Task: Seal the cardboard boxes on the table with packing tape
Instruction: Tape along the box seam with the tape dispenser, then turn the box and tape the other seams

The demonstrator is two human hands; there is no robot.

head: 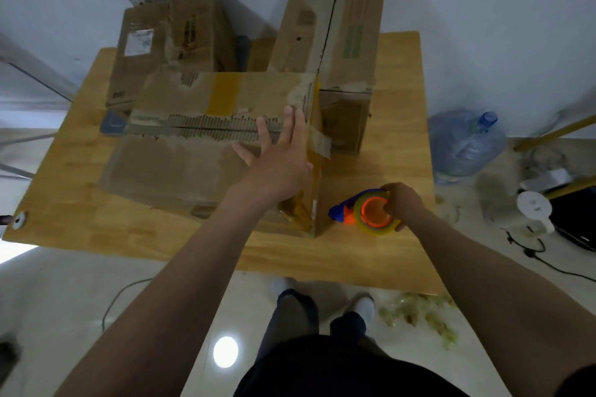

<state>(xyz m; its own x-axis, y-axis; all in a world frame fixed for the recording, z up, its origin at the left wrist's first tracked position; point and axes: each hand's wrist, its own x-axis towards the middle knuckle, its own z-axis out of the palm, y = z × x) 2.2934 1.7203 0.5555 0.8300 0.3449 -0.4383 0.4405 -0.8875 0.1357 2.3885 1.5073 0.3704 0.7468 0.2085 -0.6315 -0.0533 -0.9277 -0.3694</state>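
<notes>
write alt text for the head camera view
A person's left hand presses flat on the nearest cardboard box on a table, while the right hand grips a tape dispenser beside it. A labelled box and a tall box stand behind.

This looks like a plain back room used for packing, not a furnished home or office. The walls (483, 10) are bare and white, the floor (80, 284) pale and glossy. A wooden desk (371, 255) carries three worn cardboard boxes (193, 151) with torn old tape, and a tape dispenser (371, 213) beside them. On the floor to the right are a big blue water jug (464, 145), a loose black cable (554, 268) and a heap of crumpled tape scraps (419, 313).
</notes>
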